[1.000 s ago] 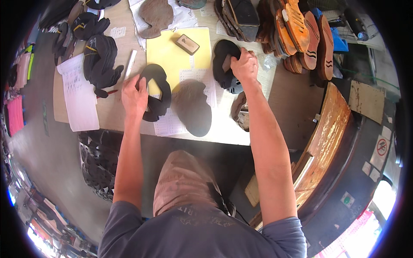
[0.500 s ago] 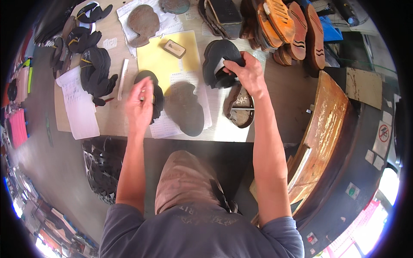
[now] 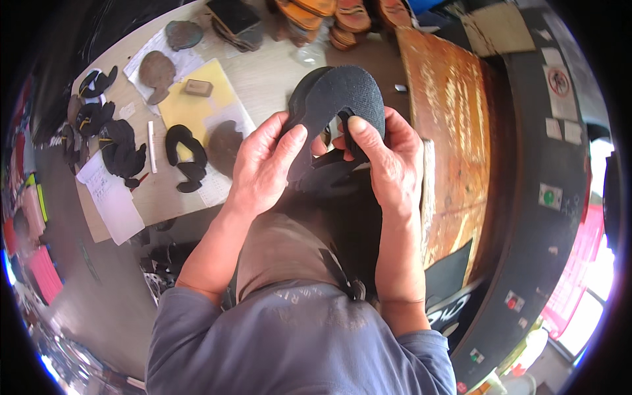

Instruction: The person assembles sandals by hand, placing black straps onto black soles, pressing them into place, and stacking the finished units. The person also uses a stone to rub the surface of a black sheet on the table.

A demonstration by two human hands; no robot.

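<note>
A stack of black, curved, U-shaped cut pieces (image 3: 345, 89) is held up in front of me, past the table's near edge. My left hand (image 3: 263, 161) grips its left side, thumb on top and fingers behind. At the other side my right hand (image 3: 395, 161) pinches it, with the thumb pressed near the inner curve. Some fingertips show through the opening in the middle. Other black curved pieces (image 3: 184, 158) lie on the table to the left, beside a dark sole-shaped plate (image 3: 225, 148) partly hidden by my left hand.
The table (image 3: 263, 62) carries black piece bundles (image 3: 122, 148), papers (image 3: 112, 197), a yellow sheet (image 3: 214, 82) with a small block (image 3: 198, 87), and a white stick (image 3: 152, 146). Orange shoe forms (image 3: 306, 16) stand at the back. A worn wooden board (image 3: 447, 99) rises on the right.
My right hand has brought the black stack toward me off the table. My left hand has left the pieces on the table and taken hold of the stack too. The view has turned right.
</note>
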